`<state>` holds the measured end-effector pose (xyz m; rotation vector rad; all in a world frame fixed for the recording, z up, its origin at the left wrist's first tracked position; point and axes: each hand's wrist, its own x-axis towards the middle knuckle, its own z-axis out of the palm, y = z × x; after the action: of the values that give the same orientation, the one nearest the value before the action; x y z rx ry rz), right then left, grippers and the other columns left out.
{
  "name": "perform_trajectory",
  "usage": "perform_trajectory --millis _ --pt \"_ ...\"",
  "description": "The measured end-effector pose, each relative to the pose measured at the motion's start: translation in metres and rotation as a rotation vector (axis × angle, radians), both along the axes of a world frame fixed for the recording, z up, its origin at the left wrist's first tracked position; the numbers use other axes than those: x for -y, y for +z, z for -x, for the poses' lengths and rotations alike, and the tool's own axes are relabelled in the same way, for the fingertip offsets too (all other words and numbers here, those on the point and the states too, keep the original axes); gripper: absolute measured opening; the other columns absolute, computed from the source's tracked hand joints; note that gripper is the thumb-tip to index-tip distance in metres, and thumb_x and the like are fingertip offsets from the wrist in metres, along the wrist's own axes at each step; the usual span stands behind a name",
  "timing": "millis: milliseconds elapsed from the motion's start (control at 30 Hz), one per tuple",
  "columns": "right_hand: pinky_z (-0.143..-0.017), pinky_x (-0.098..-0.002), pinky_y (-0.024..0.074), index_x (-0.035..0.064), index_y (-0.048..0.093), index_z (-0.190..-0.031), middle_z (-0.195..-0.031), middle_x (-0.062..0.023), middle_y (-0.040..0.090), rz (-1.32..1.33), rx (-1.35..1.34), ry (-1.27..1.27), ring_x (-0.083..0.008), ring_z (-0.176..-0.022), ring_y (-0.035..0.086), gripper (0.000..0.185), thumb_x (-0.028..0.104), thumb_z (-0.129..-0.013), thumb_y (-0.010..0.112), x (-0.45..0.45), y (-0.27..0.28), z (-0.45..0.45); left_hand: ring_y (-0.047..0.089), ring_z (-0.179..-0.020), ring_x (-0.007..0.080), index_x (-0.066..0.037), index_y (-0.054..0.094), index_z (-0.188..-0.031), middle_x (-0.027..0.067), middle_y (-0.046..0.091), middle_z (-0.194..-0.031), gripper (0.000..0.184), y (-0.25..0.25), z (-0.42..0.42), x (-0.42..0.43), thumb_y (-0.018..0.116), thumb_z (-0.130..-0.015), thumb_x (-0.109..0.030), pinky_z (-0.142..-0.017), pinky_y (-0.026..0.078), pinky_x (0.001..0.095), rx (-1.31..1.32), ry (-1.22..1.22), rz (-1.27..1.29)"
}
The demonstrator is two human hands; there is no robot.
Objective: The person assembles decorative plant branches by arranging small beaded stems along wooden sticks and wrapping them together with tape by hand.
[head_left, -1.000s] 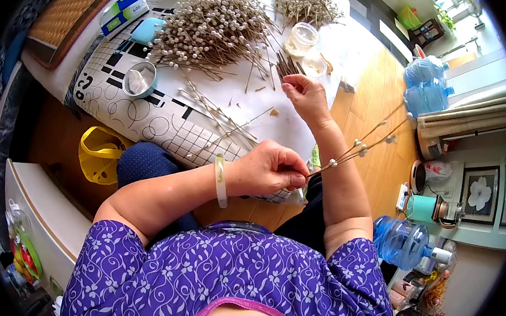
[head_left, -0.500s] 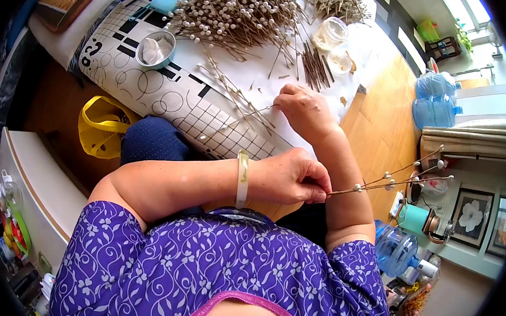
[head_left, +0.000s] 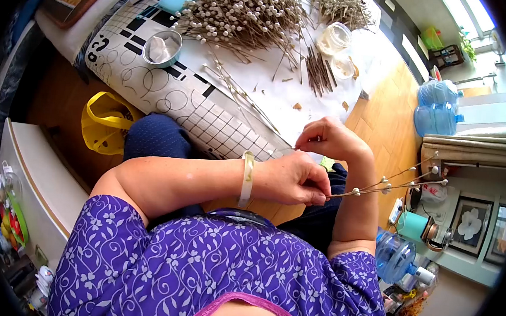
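Two bundles lay on one counter (head_left: pixel 225 141), and my left grip was shut on stems.
The large bundle (head_left: pixel 242 16) sat beside the smaller bundle (head_left: pixel 341 5); near them stood two round tubs (head_left: pixel 334 39), well apart from one bowl (head_left: pixel 162 48). My left hand (head_left: pixel 298 179) pinched at least three white-budded stems (head_left: pixel 386 188) between thumb and forefinger, their tips fanned rightward. My right hand's (head_left: pixel 333 141) fingertips were drawn together; I could not tell whether they held anything.
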<state>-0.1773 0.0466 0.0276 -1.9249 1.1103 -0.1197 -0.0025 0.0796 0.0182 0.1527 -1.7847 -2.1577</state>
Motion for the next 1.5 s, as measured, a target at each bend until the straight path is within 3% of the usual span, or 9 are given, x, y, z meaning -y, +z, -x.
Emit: perform_trajectory --millis 33,100,233,600,833,933,1000,1267,1500 --pt "-0.060 -0.0245 0.0451 0.0009 0.063 -0.076 -0.070 -0.0055 0.062 -0.003 0.000 0.002 -0.0123 -0.065 0.057 0.008 -0.002 -0.068 0.062 0.000 -0.002 0.002 0.058 -0.072 0.0102 0.003 0.060 -0.083 0.0078 0.062 -0.075 0.010 0.000 0.000 -0.001 0.061 -0.077 -0.004 -0.064 0.046 0.0224 -0.015 -0.010 -0.008" --pt "-0.054 -0.0200 0.0427 0.0014 0.063 -0.079 -0.067 -0.0008 0.060 -0.244 0.392 -0.349 -0.0069 -0.062 0.054 0.007 0.000 -0.073 0.062 0.001 -0.006 0.006 0.058 -0.072 0.0105 0.003 0.060 -0.083 0.0080 0.062 -0.075 0.010 0.000 0.001 -0.004 0.061 -0.077 -0.004 -0.064 0.046 0.0223 -0.034 -0.019 -0.018" --pt "-0.044 -0.0168 0.0377 0.0031 0.062 -0.078 -0.063 0.0016 0.057 -0.085 0.278 -0.584 -0.0026 -0.053 0.050 0.009 0.011 -0.075 0.064 0.010 -0.013 -0.033 0.059 -0.071 0.0118 0.003 0.061 -0.082 0.0093 0.063 -0.075 0.009 -0.001 0.002 -0.005 0.062 -0.076 -0.004 -0.064 0.047 0.0231 -0.008 -0.025 -0.004" --pt "-0.043 -0.0220 0.0423 -0.0021 0.061 -0.071 -0.057 -0.0036 0.056 -0.126 0.034 -0.451 -0.0079 -0.047 0.051 0.014 0.011 -0.072 0.066 0.026 -0.032 -0.062 0.059 -0.068 0.0119 0.003 0.060 -0.082 0.0095 0.063 -0.073 0.009 -0.001 0.000 -0.002 0.061 -0.075 -0.002 -0.062 0.048 0.0236 -0.051 0.000 0.049" --pt "-0.044 -0.0214 0.0432 -0.0032 0.060 -0.070 -0.057 -0.0036 0.056 -0.221 0.097 -0.428 -0.0082 -0.048 0.053 0.013 0.009 -0.073 0.064 0.016 -0.023 -0.061 0.059 -0.068 0.0123 0.003 0.060 -0.081 0.0093 0.063 -0.073 0.008 -0.003 0.001 -0.001 0.061 -0.075 -0.002 -0.061 0.048 0.0239 -0.063 0.014 0.054" --pt "-0.044 -0.0212 0.0438 -0.0035 0.060 -0.071 -0.056 -0.0035 0.056 -0.175 0.079 -0.404 -0.0081 -0.048 0.053 0.012 0.008 -0.074 0.063 0.010 -0.017 -0.056 0.059 -0.068 0.0125 0.003 0.061 -0.081 0.0094 0.063 -0.073 0.008 -0.004 0.003 -0.001 0.061 -0.075 -0.002 -0.061 0.047 0.0243 -0.062 0.017 0.096" --pt "-0.044 -0.0213 0.0438 -0.0036 0.060 -0.071 -0.056 -0.0036 0.056 0.014 0.048 -0.385 -0.0077 -0.048 0.053 0.012 0.008 -0.074 0.063 0.007 -0.013 -0.046 0.059 -0.068 0.0127 0.002 0.061 -0.081 0.0094 0.062 -0.073 0.008 -0.006 0.003 -0.001 0.062 -0.075 -0.002 -0.061 0.047 0.0245 -0.063 0.029 0.128" --pt "-0.042 -0.0204 0.0424 -0.0018 0.059 -0.071 -0.055 -0.0021 0.055 -0.189 0.203 -0.796 -0.0066 -0.046 0.051 0.013 0.009 -0.075 0.062 -0.022 -0.019 -0.012 0.059 -0.069 0.0122 0.002 0.061 -0.083 0.0097 0.062 -0.075 0.010 -0.008 0.004 -0.002 0.061 -0.076 -0.004 -0.062 0.047 0.0238 -0.036 -0.005 0.110" --pt "-0.048 -0.0211 0.0421 -0.0024 0.059 -0.071 -0.058 -0.0019 0.056 -0.149 0.141 -0.780 -0.0052 -0.053 0.048 0.017 0.013 -0.070 0.067 -0.035 -0.032 -0.022 0.059 -0.071 0.0115 0.002 0.061 -0.085 0.0086 0.063 -0.077 0.010 -0.008 0.005 -0.004 0.060 -0.077 -0.003 -0.064 0.047 0.0233 -0.020 -0.033 0.105"
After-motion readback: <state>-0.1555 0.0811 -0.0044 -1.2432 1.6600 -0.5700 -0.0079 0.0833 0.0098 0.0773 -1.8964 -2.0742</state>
